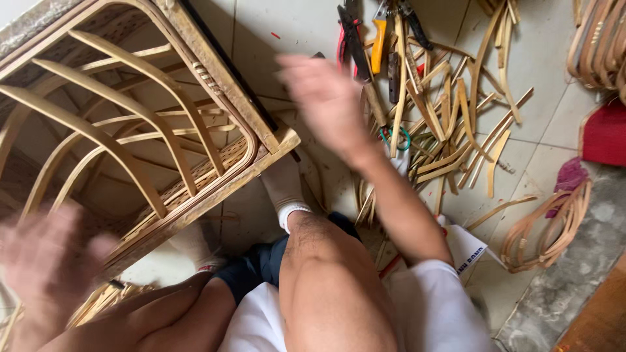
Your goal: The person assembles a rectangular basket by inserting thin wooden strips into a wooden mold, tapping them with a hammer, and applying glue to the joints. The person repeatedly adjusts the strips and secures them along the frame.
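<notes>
Seen from the head camera, the person sits low over a tiled floor [287, 26], knees up and white socks planted under a rattan chair frame [130, 124] that lies tipped on its side at the left.

The right hand [323, 98] hovers in the air, blurred, above the floor between the frame's corner and a heap of tools. Its fingers [293, 65] are spread and released, grasping nothing. It is nearest to a wooden-handled tool [373, 103] that lies just beside its wrist, and the frame's bound corner [277, 140] sits near its other side.

The left hand [45, 261] is at the lower left edge of view, also blurred, palm open and fingers loose, holding nothing. It hangs in front of the frame's lower rail; whether it touches the rail cannot be told.

Toward the far edge of the floor lie an orange-handled tool [378, 42] and red-handled pliers [343, 39], mixed into a scatter of cut cane strips [456, 130]. A small green ring [401, 138] lies among the strips near the right forearm. At the right, a coil of cane [548, 228] rests on the floor, with red cloth [603, 133] beyond it.
</notes>
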